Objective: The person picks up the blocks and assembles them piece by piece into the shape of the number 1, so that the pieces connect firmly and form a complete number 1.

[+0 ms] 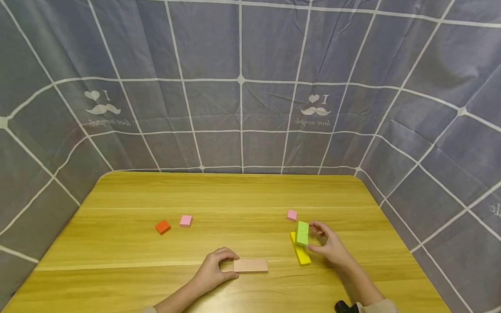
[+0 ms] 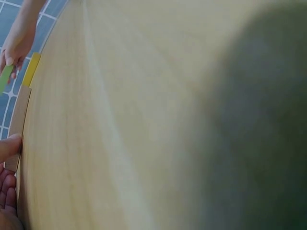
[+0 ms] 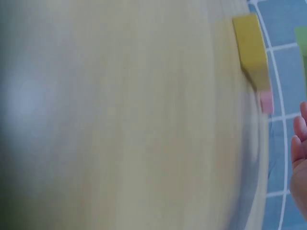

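At the front middle of the table, my left hand (image 1: 211, 269) grips the left end of a flat, light wooden block (image 1: 251, 266), with thumb and fingers on its two long sides. The block lies on the table. To the right, my right hand (image 1: 330, 248) pinches a light green block (image 1: 302, 233), held up off the table over a yellow block (image 1: 300, 250). The yellow block lies flat at a slant. In the left wrist view the green block (image 2: 5, 76) hangs from the right hand's fingers. The right wrist view shows only part of that hand (image 3: 300, 158).
One pink block (image 1: 292, 214) lies just behind the yellow one. Farther left are another pink block (image 1: 185, 221) and an orange-red block (image 1: 163, 227). A grey checked curtain (image 1: 241, 108) surrounds the far and side edges of the wooden table (image 1: 129, 248).
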Tool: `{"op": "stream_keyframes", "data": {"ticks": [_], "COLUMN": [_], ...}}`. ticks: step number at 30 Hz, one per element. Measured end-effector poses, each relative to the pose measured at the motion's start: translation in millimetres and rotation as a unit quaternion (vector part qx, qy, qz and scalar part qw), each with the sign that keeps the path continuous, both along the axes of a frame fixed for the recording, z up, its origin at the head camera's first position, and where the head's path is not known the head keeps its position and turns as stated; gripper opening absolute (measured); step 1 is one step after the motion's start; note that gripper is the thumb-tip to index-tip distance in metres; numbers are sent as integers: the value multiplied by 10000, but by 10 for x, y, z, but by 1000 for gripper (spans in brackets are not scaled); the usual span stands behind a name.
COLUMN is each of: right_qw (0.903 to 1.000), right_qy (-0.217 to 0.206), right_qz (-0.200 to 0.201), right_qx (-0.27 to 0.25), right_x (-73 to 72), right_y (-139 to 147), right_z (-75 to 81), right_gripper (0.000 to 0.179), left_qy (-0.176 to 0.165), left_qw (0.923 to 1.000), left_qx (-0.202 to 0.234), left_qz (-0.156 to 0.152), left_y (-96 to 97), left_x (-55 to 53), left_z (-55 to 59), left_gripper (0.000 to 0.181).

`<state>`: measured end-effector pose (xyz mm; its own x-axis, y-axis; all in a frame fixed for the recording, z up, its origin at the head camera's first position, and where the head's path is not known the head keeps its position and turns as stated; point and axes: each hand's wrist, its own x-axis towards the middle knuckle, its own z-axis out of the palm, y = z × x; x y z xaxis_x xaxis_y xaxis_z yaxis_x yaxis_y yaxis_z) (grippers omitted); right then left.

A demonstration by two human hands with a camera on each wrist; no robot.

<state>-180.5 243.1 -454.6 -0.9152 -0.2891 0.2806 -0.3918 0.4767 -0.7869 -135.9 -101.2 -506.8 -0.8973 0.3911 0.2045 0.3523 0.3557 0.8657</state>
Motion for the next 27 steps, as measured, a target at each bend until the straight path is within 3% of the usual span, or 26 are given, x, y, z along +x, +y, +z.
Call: {"op": "stream_keyframes", "data": {"ticks": [11, 16, 27], "right_qw": [9966, 9945, 9881], "right_qy": [23, 86, -267], "right_qz": [690, 981, 1485], "right_qx": [-453, -368, -294], "right_x": [-61, -86, -133], "right_y": [-471, -632, -903], "right_z": [19, 33, -12], "right_gripper": [55, 56, 56], "left_qy": [-27, 17, 267], "left_qw": [9999, 9998, 9993], "left_qx": [118, 184, 237], "left_qz": [-42, -58, 70], "left_y": [7, 14, 20], "left_x": [-3, -8, -26], "left_z": [-1, -5, -32], "left_gripper": [34, 35, 34]}}
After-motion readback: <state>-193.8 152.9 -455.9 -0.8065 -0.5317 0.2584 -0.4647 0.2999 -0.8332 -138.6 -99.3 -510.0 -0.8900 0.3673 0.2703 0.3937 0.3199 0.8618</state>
